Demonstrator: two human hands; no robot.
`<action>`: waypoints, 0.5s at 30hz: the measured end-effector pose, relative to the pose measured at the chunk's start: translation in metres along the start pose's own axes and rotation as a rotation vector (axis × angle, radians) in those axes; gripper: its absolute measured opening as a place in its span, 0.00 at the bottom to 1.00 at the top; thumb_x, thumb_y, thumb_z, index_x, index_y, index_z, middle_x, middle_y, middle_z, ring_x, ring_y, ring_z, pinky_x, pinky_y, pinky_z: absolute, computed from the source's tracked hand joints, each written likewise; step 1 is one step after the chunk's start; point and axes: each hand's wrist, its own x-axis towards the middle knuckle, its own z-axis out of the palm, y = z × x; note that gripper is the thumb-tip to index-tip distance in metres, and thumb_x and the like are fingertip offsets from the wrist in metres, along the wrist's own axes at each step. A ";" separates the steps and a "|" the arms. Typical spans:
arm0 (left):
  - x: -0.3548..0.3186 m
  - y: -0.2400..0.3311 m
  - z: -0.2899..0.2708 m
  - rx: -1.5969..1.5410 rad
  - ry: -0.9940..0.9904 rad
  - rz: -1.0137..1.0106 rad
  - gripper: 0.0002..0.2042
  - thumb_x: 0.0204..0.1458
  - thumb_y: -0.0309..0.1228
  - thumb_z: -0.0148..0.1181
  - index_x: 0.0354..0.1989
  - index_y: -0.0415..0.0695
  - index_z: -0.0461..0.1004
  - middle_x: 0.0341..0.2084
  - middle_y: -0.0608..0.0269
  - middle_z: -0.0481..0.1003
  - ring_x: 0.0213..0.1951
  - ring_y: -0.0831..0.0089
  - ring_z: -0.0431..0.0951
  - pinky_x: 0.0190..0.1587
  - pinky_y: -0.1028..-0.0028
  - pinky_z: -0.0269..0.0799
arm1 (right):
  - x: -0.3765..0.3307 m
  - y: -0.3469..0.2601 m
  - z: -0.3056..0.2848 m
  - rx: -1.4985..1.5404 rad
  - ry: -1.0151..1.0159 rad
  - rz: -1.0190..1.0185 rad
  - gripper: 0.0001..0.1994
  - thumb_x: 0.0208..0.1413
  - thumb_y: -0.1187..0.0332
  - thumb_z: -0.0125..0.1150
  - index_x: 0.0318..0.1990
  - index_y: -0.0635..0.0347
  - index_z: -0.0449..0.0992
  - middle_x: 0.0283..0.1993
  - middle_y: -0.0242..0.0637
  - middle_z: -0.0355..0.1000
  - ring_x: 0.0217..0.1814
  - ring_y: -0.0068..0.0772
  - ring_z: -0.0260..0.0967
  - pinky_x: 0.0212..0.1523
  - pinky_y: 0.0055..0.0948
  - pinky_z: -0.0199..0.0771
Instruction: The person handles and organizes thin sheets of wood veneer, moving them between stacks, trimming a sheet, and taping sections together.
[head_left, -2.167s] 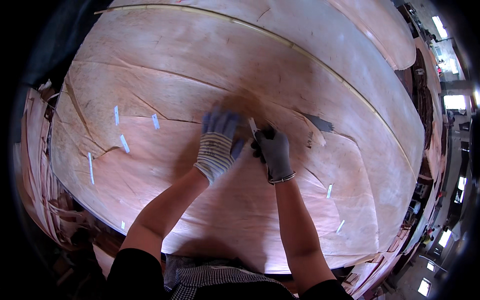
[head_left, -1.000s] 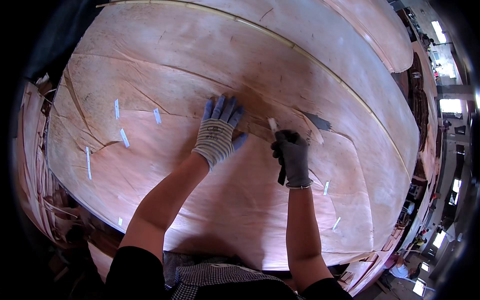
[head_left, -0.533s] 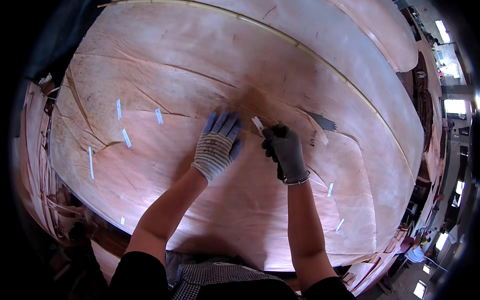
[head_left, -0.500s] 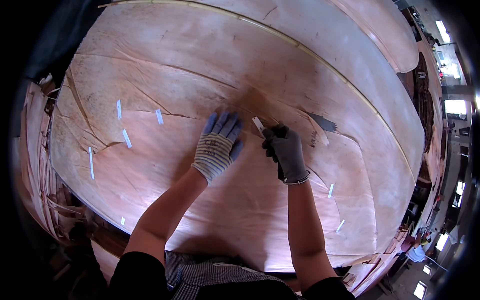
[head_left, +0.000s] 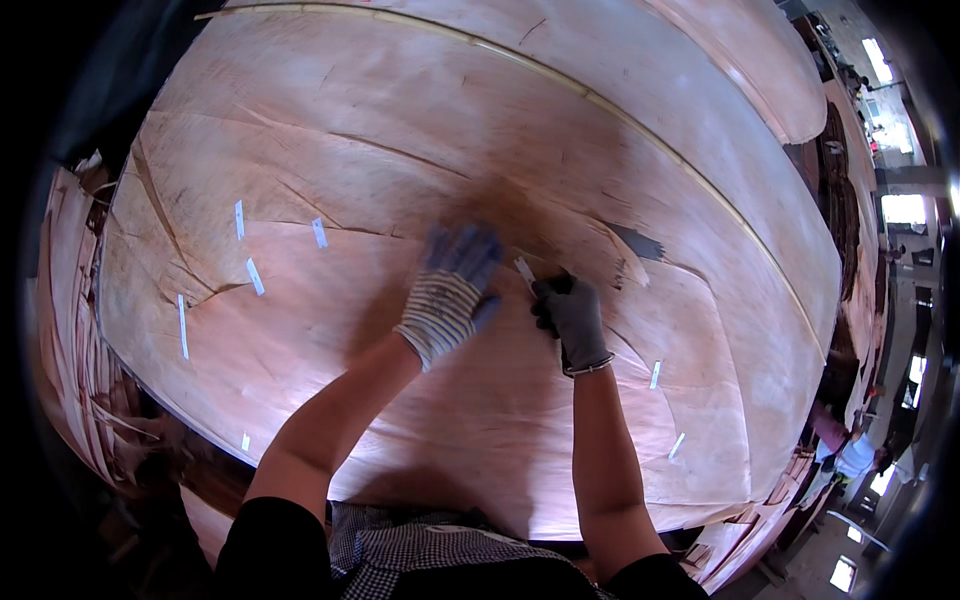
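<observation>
Clenched in the dark-gloved right hand [head_left: 572, 318] is a small pale strip of tape [head_left: 524, 270], its end poking out toward 11 o'clock. At 9 o'clock of it, just beside, the left hand [head_left: 450, 290] in a striped knit glove lies open with fingers spread (somewhat blurred), holding nothing, flat on the large thin sheet of reddish wood veneer [head_left: 400, 130]. Short white tape patches [head_left: 255, 276] sit well apart at 9 o'clock.

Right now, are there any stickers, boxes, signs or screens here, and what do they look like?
No boxes, signs or screens.
Left tape strips: short pale pieces stuck on the wood sheet, left of the left hand.
Right tape strips: two pale pieces, right of the right hand.
Held strip: small, pale, at the right hand's fingertips.
</observation>
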 end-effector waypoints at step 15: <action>-0.002 0.024 0.024 -0.152 -0.056 0.127 0.22 0.48 0.33 0.54 0.54 0.41 0.66 0.57 0.52 0.64 0.60 0.56 0.60 0.66 0.58 0.48 | -0.180 0.153 -0.088 -0.179 -0.268 0.377 0.13 0.49 0.65 0.67 0.22 0.62 0.70 0.16 0.33 0.68 0.15 0.20 0.65 0.14 0.21 0.65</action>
